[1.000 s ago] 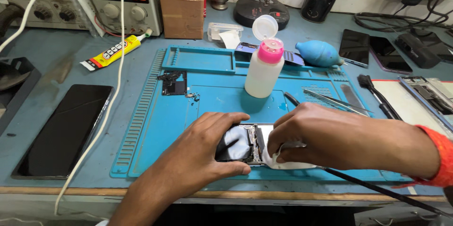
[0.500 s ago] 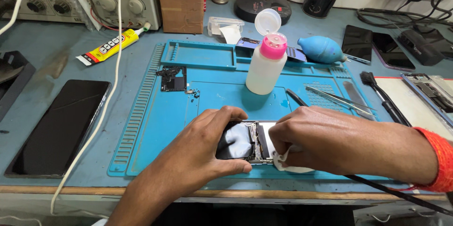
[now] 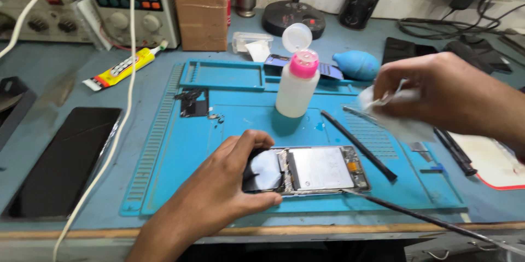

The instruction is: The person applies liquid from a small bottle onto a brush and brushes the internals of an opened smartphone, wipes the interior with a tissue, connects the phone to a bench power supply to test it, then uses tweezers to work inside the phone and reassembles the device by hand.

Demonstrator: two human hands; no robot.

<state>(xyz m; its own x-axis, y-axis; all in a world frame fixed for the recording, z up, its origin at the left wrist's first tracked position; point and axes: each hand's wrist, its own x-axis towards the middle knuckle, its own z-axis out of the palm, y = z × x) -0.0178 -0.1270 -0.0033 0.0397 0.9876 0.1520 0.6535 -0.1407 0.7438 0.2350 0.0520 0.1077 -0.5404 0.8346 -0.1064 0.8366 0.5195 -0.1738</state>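
On the bench [image 3: 65, 76], a blue silicone work mat [image 3: 180, 174] carries everything in play. Near its front edge lies an opened phone [image 3: 317, 170], flat, back cover off, pale metal plate and dark frame exposed, a whitish patch at its left end. Judged light, thin and stiff, but fragile: bare internals and thin edges, so best gripped by the frame sides, not pressed on the plate.

Left hand [image 3: 229, 185] clamps the phone's left end, thumb below, fingers curled over the top edge, pinning it to the mat.

Right hand [image 3: 443, 92] is raised above the mat's right side, well apart from the phone, fingers pinched on a crumpled white wipe [image 3: 399, 117]; soft, limp, probably damp.

White squeeze bottle [image 3: 297, 84] with pink cap, lid flipped open, stands upright behind the phone. Black spudger [image 3: 358, 144] lies diagonally just beside the phone's right end.
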